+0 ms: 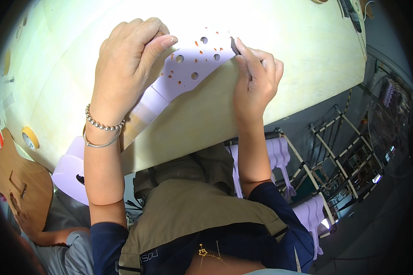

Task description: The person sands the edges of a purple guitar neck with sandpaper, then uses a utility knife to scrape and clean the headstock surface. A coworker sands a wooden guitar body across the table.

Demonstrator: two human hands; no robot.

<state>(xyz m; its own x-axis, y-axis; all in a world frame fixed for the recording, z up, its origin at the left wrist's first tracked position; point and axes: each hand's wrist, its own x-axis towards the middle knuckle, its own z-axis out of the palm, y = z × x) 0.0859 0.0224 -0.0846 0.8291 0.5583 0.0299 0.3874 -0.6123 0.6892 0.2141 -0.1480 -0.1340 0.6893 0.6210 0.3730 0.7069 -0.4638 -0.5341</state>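
A lavender guitar neck [153, 98] lies diagonally across the pale table, its headstock [186, 78] at the far end. The headstock has several round holes and scattered reddish-orange spots. My right hand [259, 75] pinches a small dark sanding pad [235, 46] against the headstock's right edge. Over its left edge is my left hand [128, 62], fingers curled and thumb against them; whatever they hold is hidden. Pale tan bands wrap the neck near my left wrist. Past my left forearm, a wide lavender end [69, 172] sticks out beyond the table edge.
A tape roll [30, 138] sits at the table's left. Beside it, another person's arm [62, 236] is near a brown wooden guitar body [20, 183]. To the right, lavender parts [277, 156] hang by a pipe rack [339, 153], with a fan [390, 114] behind.
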